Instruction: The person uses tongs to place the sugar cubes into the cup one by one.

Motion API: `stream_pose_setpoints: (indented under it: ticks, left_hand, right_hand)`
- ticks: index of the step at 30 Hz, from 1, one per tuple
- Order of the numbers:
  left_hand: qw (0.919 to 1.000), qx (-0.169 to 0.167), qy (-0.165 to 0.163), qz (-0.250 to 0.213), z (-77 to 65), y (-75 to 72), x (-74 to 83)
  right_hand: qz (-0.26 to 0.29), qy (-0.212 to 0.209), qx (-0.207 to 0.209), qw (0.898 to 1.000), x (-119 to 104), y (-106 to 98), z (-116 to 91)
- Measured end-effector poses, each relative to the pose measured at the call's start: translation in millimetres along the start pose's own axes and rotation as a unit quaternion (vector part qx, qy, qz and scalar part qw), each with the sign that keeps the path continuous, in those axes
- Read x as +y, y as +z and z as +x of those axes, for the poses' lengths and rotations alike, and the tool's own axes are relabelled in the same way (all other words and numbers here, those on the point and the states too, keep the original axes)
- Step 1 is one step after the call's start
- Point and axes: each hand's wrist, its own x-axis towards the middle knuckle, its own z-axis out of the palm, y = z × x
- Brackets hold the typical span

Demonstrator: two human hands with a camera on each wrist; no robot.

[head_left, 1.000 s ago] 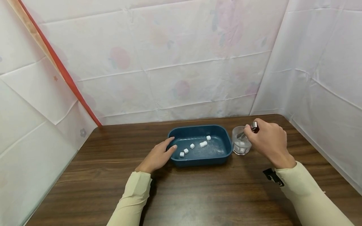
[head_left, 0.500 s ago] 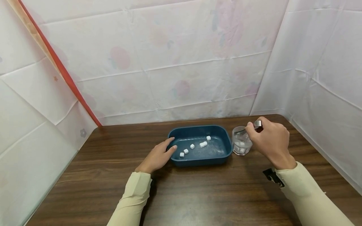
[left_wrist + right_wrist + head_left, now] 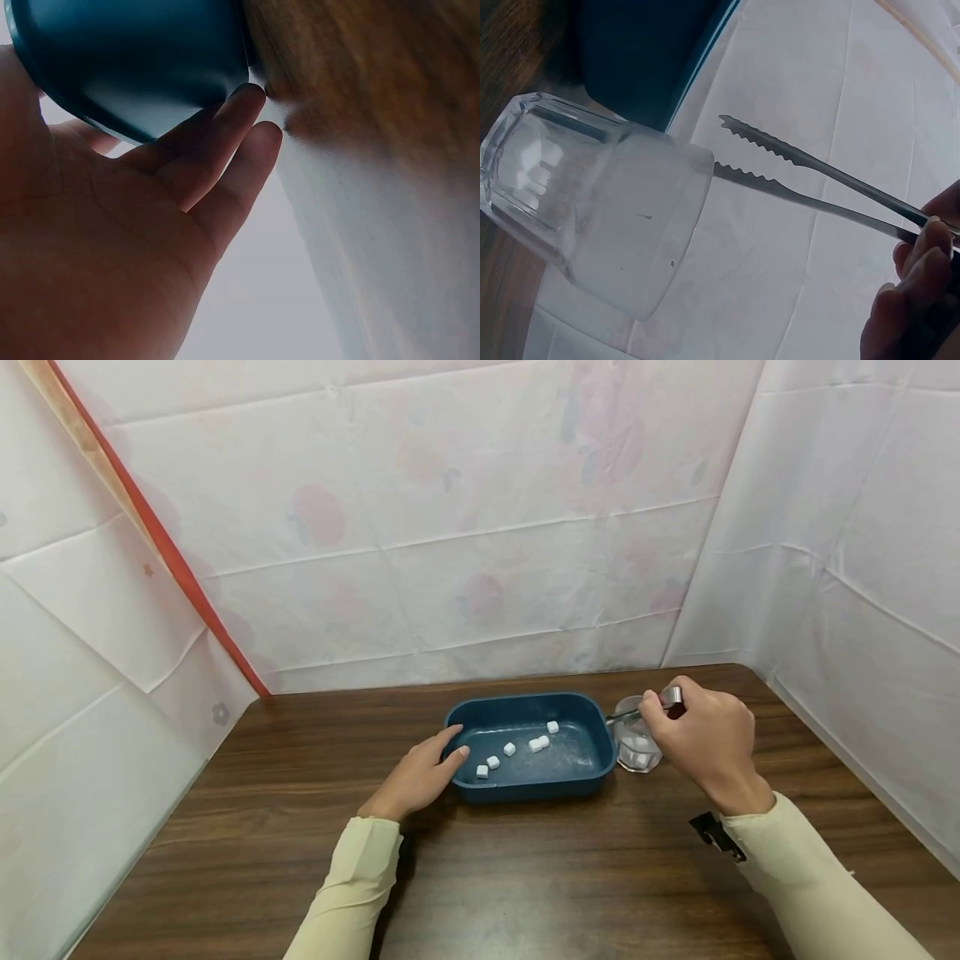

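Note:
My left hand holds the left end of a blue rectangular basin, thumb over the rim and fingers along the outer wall. Several small white cubes lie scattered on its floor. Metal tongs with serrated tips are gripped in my right hand. Their arms are spread, with nothing between the tips. In the head view the tips are by the basin's right rim, above the clear glass. Several white cubes sit at the bottom of the glass.
The glass stands close against the basin's right end on a dark wooden table. White patterned sheets hang behind and at both sides. A red strip runs down the left corner.
My right hand first draws back slightly, lifting the tongs' tips up out of the glass, then shifts left, bringing them to the basin's right rim. The left hand and basin stay put.

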Motion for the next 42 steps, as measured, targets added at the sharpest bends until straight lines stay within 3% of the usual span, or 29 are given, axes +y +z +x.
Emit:
stream_pose_setpoints:
  ticks: [17,42]
  left_hand:
    - [1.0000,-0.003,-0.001,-0.001,-1.0,-0.8,-0.8]
    - [1.0000,-0.004,-0.008,0.002,-1.4,-0.4,0.1]
  right_hand:
    - [0.017,-0.023,0.057,0.998,-2,6,-3]
    - [0.040,-0.060,-0.037,0.997,-14,28,-22]
